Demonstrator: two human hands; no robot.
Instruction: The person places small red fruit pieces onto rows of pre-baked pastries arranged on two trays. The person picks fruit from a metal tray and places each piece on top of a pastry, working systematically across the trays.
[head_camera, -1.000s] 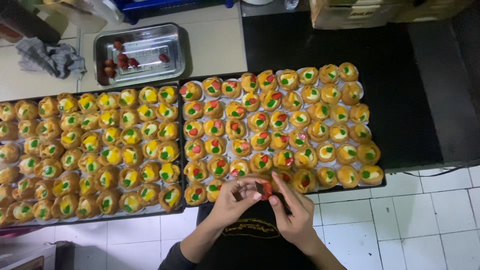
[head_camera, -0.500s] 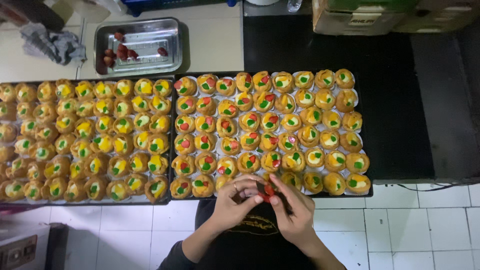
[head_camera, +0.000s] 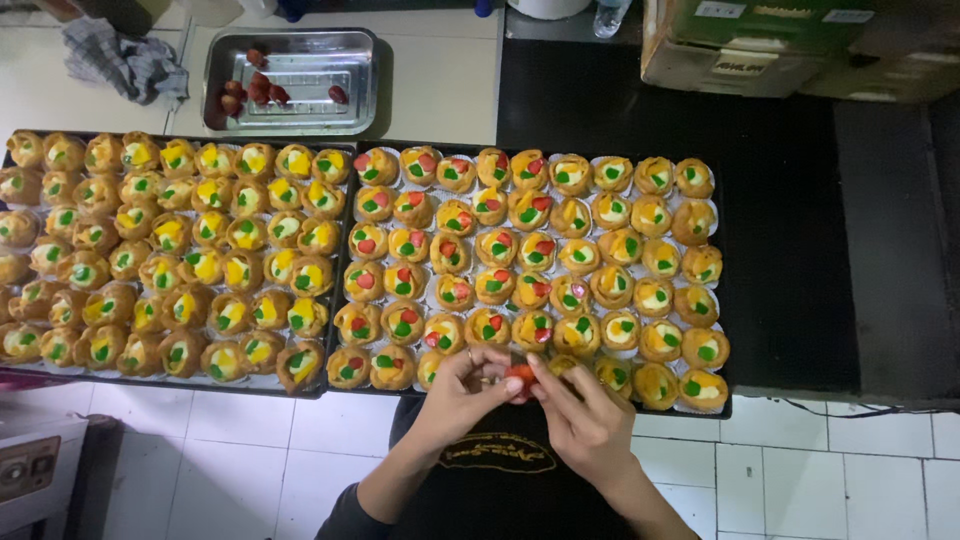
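Observation:
My left hand (head_camera: 462, 392) and my right hand (head_camera: 577, 413) meet at the near edge of the right black tray (head_camera: 741, 330), fingertips of both pinched on a small red strawberry piece (head_camera: 520, 374). The tray carries rows of small fruit tarts (head_camera: 497, 284) topped with green, yellow and red bits. The tarts nearest my hands, in the front row, are partly hidden by my fingers. A second black tray (head_camera: 12, 157) on the left holds several more tarts (head_camera: 200, 262) with green and yellow toppings.
A metal pan (head_camera: 350, 100) with a few whole strawberries (head_camera: 252, 90) sits behind the left tray. A crumpled grey cloth (head_camera: 125, 60) lies at the back left. Cardboard boxes (head_camera: 790, 45) stand at the back right on the dark counter (head_camera: 800, 220). White floor tiles (head_camera: 820, 480) show below.
The view has shifted so the trays sit lower and further right in frame. Both hands stay together on the red piece at the tray's front edge.

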